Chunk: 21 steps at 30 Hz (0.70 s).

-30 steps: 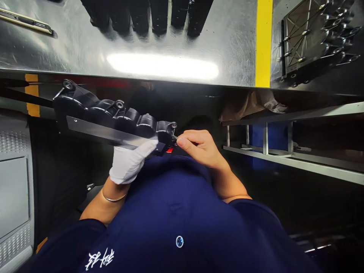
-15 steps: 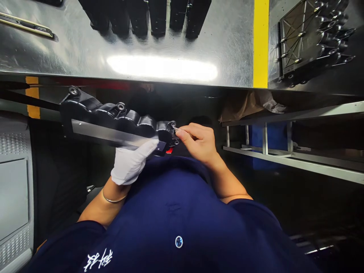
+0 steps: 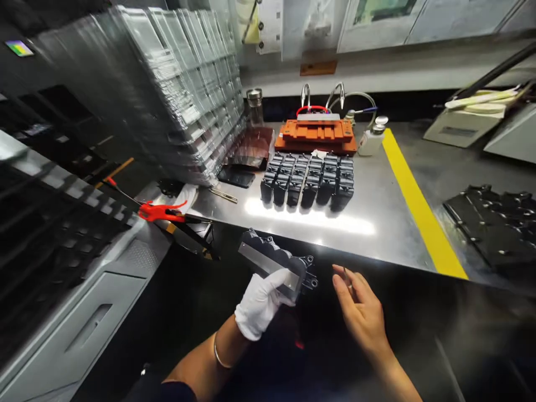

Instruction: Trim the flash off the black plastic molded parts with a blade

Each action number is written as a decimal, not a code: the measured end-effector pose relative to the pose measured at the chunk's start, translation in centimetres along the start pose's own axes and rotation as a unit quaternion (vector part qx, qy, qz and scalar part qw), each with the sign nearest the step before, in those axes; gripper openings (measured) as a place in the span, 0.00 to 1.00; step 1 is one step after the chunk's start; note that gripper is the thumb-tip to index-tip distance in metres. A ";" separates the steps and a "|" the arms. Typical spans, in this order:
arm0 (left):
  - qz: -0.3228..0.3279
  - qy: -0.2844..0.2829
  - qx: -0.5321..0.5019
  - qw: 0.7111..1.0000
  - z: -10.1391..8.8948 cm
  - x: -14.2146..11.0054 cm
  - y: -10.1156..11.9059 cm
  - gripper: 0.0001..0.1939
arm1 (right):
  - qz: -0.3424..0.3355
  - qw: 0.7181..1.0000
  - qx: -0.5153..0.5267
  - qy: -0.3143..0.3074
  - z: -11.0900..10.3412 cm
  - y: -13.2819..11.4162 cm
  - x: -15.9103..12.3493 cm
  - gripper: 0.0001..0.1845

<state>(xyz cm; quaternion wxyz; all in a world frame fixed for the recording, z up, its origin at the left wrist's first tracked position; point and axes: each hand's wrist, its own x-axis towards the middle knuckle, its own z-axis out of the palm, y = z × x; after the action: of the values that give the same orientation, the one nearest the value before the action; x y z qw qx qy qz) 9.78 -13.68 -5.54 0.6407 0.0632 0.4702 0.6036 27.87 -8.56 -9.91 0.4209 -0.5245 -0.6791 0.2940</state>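
My left hand (image 3: 262,301), in a white glove, grips a black moulded plastic part (image 3: 274,254) just off the bench's front edge. Its thumb presses on a long flat grey strip along the part's side. The part is tilted, with rounded lobes on its upper edge and small ringed mounting eyes at its right end. To the right of it, apart from the part, my bare right hand (image 3: 362,310) is held with fingers curled and thumb near the fingertips. Something thin and small shows between those fingers, too little to name.
Several similar black parts (image 3: 307,181) stand in rows on the metal bench (image 3: 389,229), before an orange fixture (image 3: 316,134). Stacked clear trays (image 3: 184,78) rise at left, near a red air gun (image 3: 161,212). Larger black parts (image 3: 498,223) lie right of a yellow stripe (image 3: 422,206).
The view has tilted up, showing more of the bench. My right hand has drawn away to the right from the part's end, where it was pinching a thin pale item. My left hand keeps hold.
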 end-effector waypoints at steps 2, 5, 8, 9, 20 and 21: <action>0.050 -0.021 0.017 0.998 0.0 -0.3 1.1 0.12 | -0.012 0.999 -0.032 -0.011 0.0 -0.4 0.5 0.22; 0.087 -0.022 0.039 0.995 -0.2 -1.2 1.8 0.11 | -0.042 0.997 -0.059 -0.035 -0.7 -1.9 1.0 0.21; 0.099 0.010 0.077 0.992 -0.4 -2.0 1.9 0.10 | -0.080 0.993 -0.047 -0.067 -1.6 -3.4 1.4 0.15; 0.104 0.021 0.090 0.990 -0.4 -2.2 1.8 0.10 | -0.104 0.991 -0.036 -0.079 -1.8 -3.8 1.6 0.13; 0.079 0.005 0.143 0.987 0.5 -4.4 1.4 0.05 | -0.283 0.950 -0.092 -0.095 -2.4 -4.9 1.0 0.17; 0.080 0.006 0.138 0.987 0.5 -4.4 1.3 0.05 | -0.284 0.950 -0.093 -0.095 -2.4 -4.8 0.9 0.17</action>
<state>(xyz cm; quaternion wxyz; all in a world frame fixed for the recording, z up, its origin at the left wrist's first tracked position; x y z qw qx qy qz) 9.98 -16.74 -2.09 0.5728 0.1847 0.5465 0.5823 27.69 -9.15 -4.48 0.3700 -0.3169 -0.8610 0.1463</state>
